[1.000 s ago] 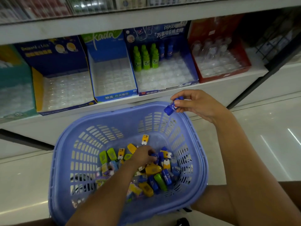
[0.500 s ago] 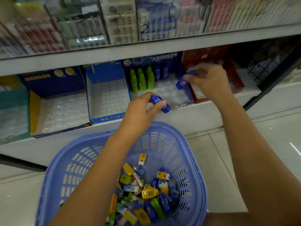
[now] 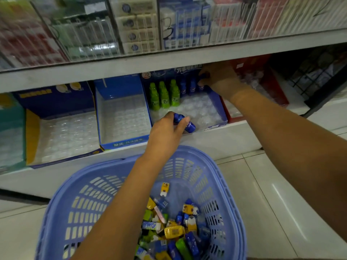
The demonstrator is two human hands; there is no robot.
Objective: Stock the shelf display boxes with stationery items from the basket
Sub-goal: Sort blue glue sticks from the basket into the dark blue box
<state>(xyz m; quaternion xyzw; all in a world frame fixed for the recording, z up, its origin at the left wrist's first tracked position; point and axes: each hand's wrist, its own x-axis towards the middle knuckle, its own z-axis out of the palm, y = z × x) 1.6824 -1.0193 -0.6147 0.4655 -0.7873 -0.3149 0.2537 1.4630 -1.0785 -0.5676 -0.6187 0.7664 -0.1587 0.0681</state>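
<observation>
A blue plastic basket (image 3: pixel 223 177) sits low in front of me with several small colourful stationery items (image 3: pixel 174 229) heaped in it. My left hand (image 3: pixel 167 132) grips a small blue bottle-shaped item (image 3: pixel 187 123) just in front of the dark blue display box (image 3: pixel 217 102). That box holds three green bottles (image 3: pixel 164 97) and a few blue ones (image 3: pixel 187 87) at its back row. My right hand (image 3: pixel 218 79) reaches deep into the box's back right corner, fingers curled round another blue bottle (image 3: pixel 201 87), which is mostly hidden.
An empty light blue display box (image 3: pixel 122 141) and an empty dark blue and yellow one (image 3: pixel 30 136) stand to the left. A red box (image 3: pixel 274 94) stands on the right. The shelf board (image 3: pixel 169 59) hangs low over the boxes. Pale floor tiles (image 3: pixel 281 203) lie on the right.
My left hand lifted a blue bottle out of the basket up to the dark blue box's front. My right hand carried its bottle from above the basket into the box's back row.
</observation>
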